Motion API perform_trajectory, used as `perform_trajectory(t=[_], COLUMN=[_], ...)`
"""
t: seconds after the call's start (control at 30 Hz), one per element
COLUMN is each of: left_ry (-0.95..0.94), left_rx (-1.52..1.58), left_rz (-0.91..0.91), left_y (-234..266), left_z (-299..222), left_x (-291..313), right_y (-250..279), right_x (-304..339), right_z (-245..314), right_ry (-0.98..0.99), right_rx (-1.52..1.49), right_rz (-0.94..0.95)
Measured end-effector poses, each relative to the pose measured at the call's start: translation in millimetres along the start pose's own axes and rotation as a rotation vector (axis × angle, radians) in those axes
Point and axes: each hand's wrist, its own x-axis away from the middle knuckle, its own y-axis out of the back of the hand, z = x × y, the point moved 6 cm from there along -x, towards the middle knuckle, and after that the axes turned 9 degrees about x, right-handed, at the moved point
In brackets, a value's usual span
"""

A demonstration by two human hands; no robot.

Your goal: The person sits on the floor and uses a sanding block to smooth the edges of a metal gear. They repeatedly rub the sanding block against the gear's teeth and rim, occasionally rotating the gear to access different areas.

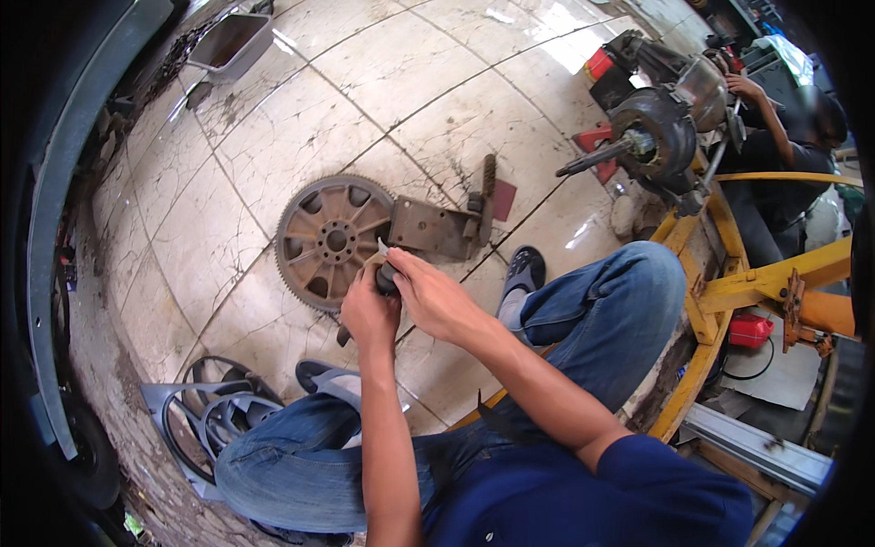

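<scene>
My left hand is closed around a small dark round part, whose exact kind I cannot make out. The fingers of my right hand press against its other side. At the fingertips shows a thin pale piece, perhaps paper or cloth; which hand pinches it I cannot tell. Just beyond my hands a rusty toothed flywheel lies flat on the floor. A brown metal plate overlaps its right edge. At the plate's far end are a rough metal bar and a dark red square sheet.
Cracked pale floor tiles surround the parts. A grey tray of dark liquid stands far left. Black plastic covers lie by my left knee. At right are a large gearbox-like assembly, a yellow frame and another person working.
</scene>
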Motion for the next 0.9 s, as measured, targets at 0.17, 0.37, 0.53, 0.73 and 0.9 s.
perform_trajectory(t=[0.17, 0.37, 0.53, 0.73, 0.9], left_ry=[-0.029, -0.027, -0.052, -0.010, -0.010], left_rx=[-0.037, -0.031, 0.022, 0.038, 0.170], left_rz=[0.023, 0.003, -0.020, -0.022, -0.049], left_y=[1, -3, -4, 2, 1], left_z=[2, 1, -4, 6, 3], left_x=[4, -4, 3, 0, 3], right_y=[6, 10, 7, -4, -4], right_x=[18, 3, 3, 8, 14], right_z=[10, 6, 0, 2, 9], right_ry=[0.099, -0.074, -0.113, -0.012, 0.082], right_rx=[0.123, -0.059, -0.093, -0.076, 0.074], right_rz=[-0.102, 0.046, 0.059, -0.002, -0.070])
